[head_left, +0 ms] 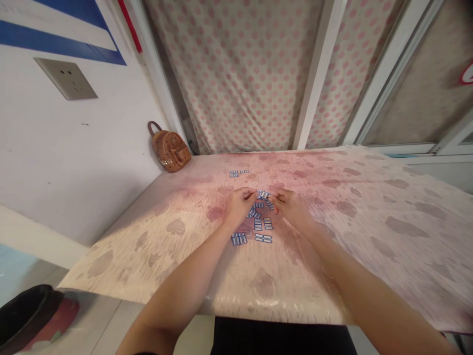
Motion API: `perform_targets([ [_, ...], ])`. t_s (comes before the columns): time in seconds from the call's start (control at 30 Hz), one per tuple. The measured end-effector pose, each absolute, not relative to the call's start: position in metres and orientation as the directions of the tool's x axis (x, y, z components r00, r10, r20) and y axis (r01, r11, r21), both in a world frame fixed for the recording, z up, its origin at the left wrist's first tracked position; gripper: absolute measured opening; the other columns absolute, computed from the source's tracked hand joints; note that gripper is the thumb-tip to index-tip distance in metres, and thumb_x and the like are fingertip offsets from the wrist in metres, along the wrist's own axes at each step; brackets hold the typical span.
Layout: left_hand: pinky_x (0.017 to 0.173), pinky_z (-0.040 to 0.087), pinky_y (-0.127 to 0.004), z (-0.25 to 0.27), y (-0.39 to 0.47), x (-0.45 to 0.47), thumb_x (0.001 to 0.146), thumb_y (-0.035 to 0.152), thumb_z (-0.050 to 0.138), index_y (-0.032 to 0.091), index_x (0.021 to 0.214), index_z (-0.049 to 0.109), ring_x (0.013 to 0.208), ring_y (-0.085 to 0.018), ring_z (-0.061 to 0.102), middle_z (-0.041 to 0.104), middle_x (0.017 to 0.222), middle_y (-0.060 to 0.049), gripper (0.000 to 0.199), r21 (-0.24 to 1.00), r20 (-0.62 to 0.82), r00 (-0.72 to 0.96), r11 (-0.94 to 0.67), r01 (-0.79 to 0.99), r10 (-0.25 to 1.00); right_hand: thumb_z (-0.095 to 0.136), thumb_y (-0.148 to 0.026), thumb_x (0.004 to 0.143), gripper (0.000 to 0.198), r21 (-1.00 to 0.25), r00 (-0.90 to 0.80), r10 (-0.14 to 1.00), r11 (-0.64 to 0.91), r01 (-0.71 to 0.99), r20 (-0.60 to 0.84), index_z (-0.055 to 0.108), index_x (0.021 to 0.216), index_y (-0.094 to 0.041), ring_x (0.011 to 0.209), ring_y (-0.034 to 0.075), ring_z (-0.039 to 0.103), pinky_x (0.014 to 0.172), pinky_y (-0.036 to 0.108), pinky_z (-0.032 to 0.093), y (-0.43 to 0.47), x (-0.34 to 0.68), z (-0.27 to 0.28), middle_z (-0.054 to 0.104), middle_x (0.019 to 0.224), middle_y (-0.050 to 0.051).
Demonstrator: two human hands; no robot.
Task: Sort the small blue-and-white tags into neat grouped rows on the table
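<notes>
Small white rectangular tiles with blue edges lie in groups on the patterned tablecloth [262, 283]. My left hand [239, 203] is closed, fingertips pinching the left end of a short row of tiles [263, 195]. At the row's right end are the pinched fingers of my right hand [290, 204]. Just below my hands lie more tiles, including a tilted cluster [254, 213], an upright stack [257, 225] and a flat group [263, 238]. Another group of tiles [239, 239] sits beside my left wrist. What is printed on the tiles is too small to read.
Farther back on the table are two small groups of tiles [234, 173]. A brown mini backpack [171, 150] leans against the wall at the table's back left corner. A polka-dot curtain [251, 74] hangs behind the table. On the floor at left stands a dark-lined bin [48, 325].
</notes>
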State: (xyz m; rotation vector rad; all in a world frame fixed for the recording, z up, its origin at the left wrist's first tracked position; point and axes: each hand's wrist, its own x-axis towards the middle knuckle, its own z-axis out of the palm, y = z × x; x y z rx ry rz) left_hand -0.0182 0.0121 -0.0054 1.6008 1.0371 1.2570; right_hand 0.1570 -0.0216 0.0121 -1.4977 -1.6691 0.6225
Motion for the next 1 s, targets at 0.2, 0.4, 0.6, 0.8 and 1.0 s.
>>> perform_targets([
  [0.2, 0.064, 0.053, -0.024, -0.006, 0.011, -0.017, 0.087, 0.028, 0.065, 0.017, 0.087, 0.074, 0.081, -0.021, 0.075, 0.077, 0.083, -0.006, 0.014, 0.941, 0.302, 0.201, -0.325, 0.097, 0.932, 0.055, -0.037, 0.086, 0.027, -0.722, 0.045, 0.962, 0.169, 0.671, 0.268, 0.053, 0.063, -0.022, 0.052, 0.015, 0.053, 0.053, 0.027, 0.031, -0.025, 0.154, 0.016, 0.057, 0.051, -0.002],
  [0.4, 0.066, 0.055, -0.026, -0.008, 0.012, -0.015, 0.085, 0.034, 0.069, 0.016, 0.086, 0.074, 0.079, -0.021, 0.075, 0.077, 0.085, -0.007, 0.018, 0.949, 0.297, 0.210, -0.313, 0.044, 0.931, 0.055, -0.037, 0.086, 0.027, -0.705, 0.041, 0.957, 0.182, 0.686, 0.287, 0.050, 0.064, -0.022, 0.051, 0.015, 0.051, 0.054, 0.027, 0.029, -0.028, 0.152, 0.017, 0.056, 0.050, -0.003],
  [0.6, 0.066, 0.056, -0.027, -0.010, 0.013, -0.014, 0.082, 0.037, 0.073, 0.016, 0.088, 0.074, 0.079, -0.021, 0.074, 0.078, 0.090, -0.008, 0.022, 0.968, 0.247, 0.230, -0.252, -0.011, 0.941, 0.055, -0.037, 0.087, 0.028, -0.685, 0.026, 0.951, 0.202, 0.700, 0.307, 0.050, 0.064, -0.022, 0.052, 0.015, 0.050, 0.054, 0.028, 0.027, -0.027, 0.153, 0.014, 0.055, 0.052, -0.002],
  [0.8, 0.065, 0.054, -0.026, -0.006, 0.011, -0.012, 0.083, 0.029, 0.072, 0.015, 0.086, 0.075, 0.076, -0.019, 0.074, 0.078, 0.088, -0.008, 0.015, 0.977, 0.211, 0.216, -0.213, -0.014, 0.953, 0.055, -0.038, 0.088, 0.028, -0.689, 0.017, 0.936, 0.246, 0.682, 0.351, 0.050, 0.066, -0.021, 0.053, 0.015, 0.050, 0.055, 0.028, 0.027, -0.024, 0.154, 0.007, 0.055, 0.055, -0.002],
  [1.0, 0.059, 0.049, -0.022, 0.001, 0.009, -0.014, 0.084, 0.025, 0.069, 0.015, 0.085, 0.074, 0.072, -0.017, 0.072, 0.076, 0.077, -0.005, 0.011, 0.992, 0.129, 0.175, -0.128, -0.019, 0.976, 0.064, -0.036, 0.083, 0.029, -0.634, 0.028, 0.921, 0.246, 0.733, 0.389, 0.059, 0.108, -0.022, 0.059, 0.016, 0.053, 0.056, 0.026, 0.031, -0.025, 0.156, 0.012, 0.054, 0.064, -0.004],
])
